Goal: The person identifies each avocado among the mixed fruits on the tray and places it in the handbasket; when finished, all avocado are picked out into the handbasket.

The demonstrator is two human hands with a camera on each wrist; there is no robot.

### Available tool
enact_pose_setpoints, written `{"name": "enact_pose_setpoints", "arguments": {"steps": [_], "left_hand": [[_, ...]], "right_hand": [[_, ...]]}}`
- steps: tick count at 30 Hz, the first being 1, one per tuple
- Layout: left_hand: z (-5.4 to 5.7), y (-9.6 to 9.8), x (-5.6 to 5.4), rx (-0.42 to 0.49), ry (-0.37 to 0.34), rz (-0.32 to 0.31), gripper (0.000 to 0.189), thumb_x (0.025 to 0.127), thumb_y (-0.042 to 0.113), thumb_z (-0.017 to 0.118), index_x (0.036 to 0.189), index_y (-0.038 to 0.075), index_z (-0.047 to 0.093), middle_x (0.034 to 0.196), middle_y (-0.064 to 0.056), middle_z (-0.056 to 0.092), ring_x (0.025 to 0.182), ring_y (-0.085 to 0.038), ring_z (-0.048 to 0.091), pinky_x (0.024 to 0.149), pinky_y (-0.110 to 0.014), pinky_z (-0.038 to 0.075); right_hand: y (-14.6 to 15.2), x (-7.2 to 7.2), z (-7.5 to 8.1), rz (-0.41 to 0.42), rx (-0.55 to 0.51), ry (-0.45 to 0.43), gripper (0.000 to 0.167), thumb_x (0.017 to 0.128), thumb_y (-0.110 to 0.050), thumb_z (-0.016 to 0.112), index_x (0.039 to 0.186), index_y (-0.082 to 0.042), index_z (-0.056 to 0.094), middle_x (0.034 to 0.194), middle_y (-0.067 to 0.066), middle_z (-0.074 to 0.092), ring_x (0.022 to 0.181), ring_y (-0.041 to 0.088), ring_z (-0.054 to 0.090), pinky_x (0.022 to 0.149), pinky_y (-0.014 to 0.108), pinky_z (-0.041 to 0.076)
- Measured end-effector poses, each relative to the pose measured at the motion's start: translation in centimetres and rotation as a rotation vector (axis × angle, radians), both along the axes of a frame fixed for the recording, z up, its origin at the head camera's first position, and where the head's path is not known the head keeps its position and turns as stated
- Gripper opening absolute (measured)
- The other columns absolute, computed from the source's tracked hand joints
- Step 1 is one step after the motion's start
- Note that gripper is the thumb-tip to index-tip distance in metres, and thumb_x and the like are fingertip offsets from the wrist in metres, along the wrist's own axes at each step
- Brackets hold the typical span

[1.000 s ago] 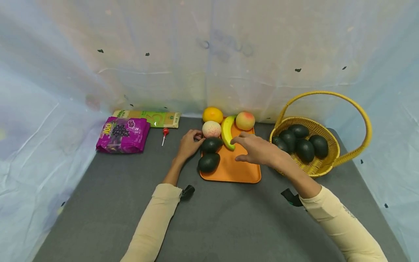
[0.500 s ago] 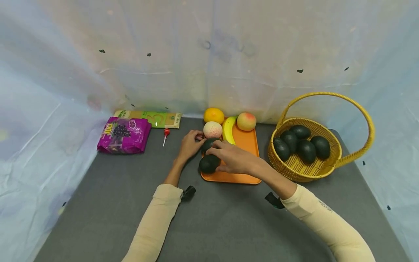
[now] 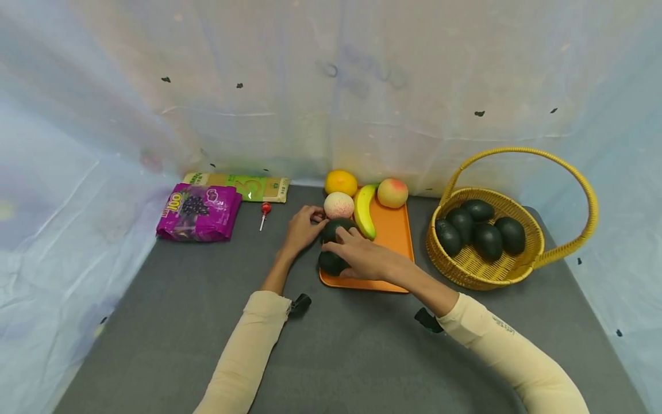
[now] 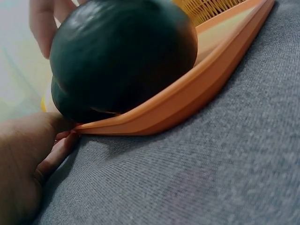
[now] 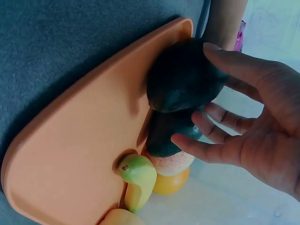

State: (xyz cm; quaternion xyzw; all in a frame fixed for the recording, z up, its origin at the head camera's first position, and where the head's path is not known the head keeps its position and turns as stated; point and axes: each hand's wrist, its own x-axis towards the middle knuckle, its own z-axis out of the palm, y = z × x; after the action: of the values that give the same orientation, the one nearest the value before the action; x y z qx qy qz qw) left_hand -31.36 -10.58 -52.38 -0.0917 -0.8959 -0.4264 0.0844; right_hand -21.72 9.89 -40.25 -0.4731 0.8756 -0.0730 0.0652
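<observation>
At the left edge of an orange tray (image 3: 394, 236), my left hand (image 3: 301, 231) pinches the rim between thumb and fingers, as the left wrist view shows. My right hand (image 3: 364, 257) holds the nearer dark avocado (image 3: 330, 264) from above. Its thumb (image 5: 229, 61) lies on one side and its fingers reach round the other. Right behind sits a second avocado (image 5: 171, 133), partly covered by the right fingers in the head view. A pale speckled peach (image 3: 339, 206), an orange (image 3: 341, 183), a banana (image 3: 364, 213) and a blushed peach (image 3: 392, 193) fill the tray's far side.
To the right stands a yellow wicker basket (image 3: 433, 261) with a tall handle, holding several avocados (image 3: 488, 241). A purple packet (image 3: 199, 213), a green-and-tan packet (image 3: 258, 188) and a red lollipop (image 3: 265, 210) lie at the left. Plastic sheeting (image 3: 331, 126) hangs behind the table.
My right hand has moved left from over the banana to the nearer avocado and closed round it. My left hand has stayed at the tray's edge.
</observation>
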Motion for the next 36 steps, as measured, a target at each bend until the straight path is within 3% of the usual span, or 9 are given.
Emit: {"name": "enact_pose_setpoints", "arguments": {"steps": [3,10,17,21,28,36], "left_hand": [[0.1,0.1,0.0,-0.002,-0.004,-0.001,0.034,0.098,0.025,0.074,0.124,0.004,0.072,0.116,-0.017,0.068,0.104,-0.03,0.072,0.104,-0.051,0.052],[0.2,0.0,0.1,0.007,0.006,0.001,0.034,0.098,0.024,0.074,0.124,0.004,0.072,0.115,-0.017,0.068,0.104,-0.03,0.072,0.105,-0.05,0.051],[0.2,0.0,0.3,0.007,0.007,0.002,0.033,0.097,0.023,0.074,0.123,0.003,0.072,0.115,-0.018,0.068,0.104,-0.03,0.072,0.104,-0.05,0.052],[0.1,0.0,0.3,0.006,0.01,0.005,0.033,0.097,0.023,0.075,0.123,0.003,0.072,0.116,-0.018,0.068,0.104,-0.03,0.073,0.105,-0.05,0.052],[0.2,0.1,0.1,0.0,0.028,0.013,0.033,0.096,0.023,0.076,0.121,0.003,0.073,0.115,-0.018,0.069,0.103,-0.03,0.073,0.104,-0.051,0.051],[-0.1,0.3,0.1,-0.01,0.011,0.014,0.033,0.097,0.024,0.075,0.122,0.004,0.073,0.114,-0.016,0.069,0.103,-0.029,0.072,0.104,-0.05,0.052]], "right_hand": [[-0.1,0.0,-0.1,-0.001,0.006,-0.035,0.058,0.088,-0.017,0.085,0.14,-0.011,0.059,0.119,0.015,0.055,0.093,0.028,0.052,0.085,0.041,0.05],[-0.1,0.1,0.0,0.034,0.016,-0.024,0.06,0.082,-0.013,0.09,0.132,-0.006,0.056,0.115,0.013,0.061,0.092,0.026,0.06,0.087,0.041,0.053],[1.5,0.7,1.2,-0.078,0.04,-0.097,0.065,0.084,-0.016,0.088,0.14,-0.002,0.06,0.129,0.015,0.059,0.107,0.029,0.063,0.092,0.041,0.057],[3.1,0.9,2.2,-0.122,0.025,-0.08,0.063,0.082,-0.015,0.089,0.137,-0.003,0.062,0.126,0.014,0.06,0.107,0.029,0.062,0.09,0.042,0.056],[6.3,1.5,3.9,-0.195,-0.066,-0.039,0.061,0.079,-0.014,0.09,0.134,-0.005,0.065,0.114,0.01,0.059,0.092,0.02,0.057,0.079,0.037,0.052],[10.4,2.3,5.7,-0.257,-0.13,0.039,0.058,0.078,-0.014,0.091,0.13,-0.005,0.067,0.116,0.01,0.06,0.097,0.023,0.059,0.085,0.042,0.054]]}}
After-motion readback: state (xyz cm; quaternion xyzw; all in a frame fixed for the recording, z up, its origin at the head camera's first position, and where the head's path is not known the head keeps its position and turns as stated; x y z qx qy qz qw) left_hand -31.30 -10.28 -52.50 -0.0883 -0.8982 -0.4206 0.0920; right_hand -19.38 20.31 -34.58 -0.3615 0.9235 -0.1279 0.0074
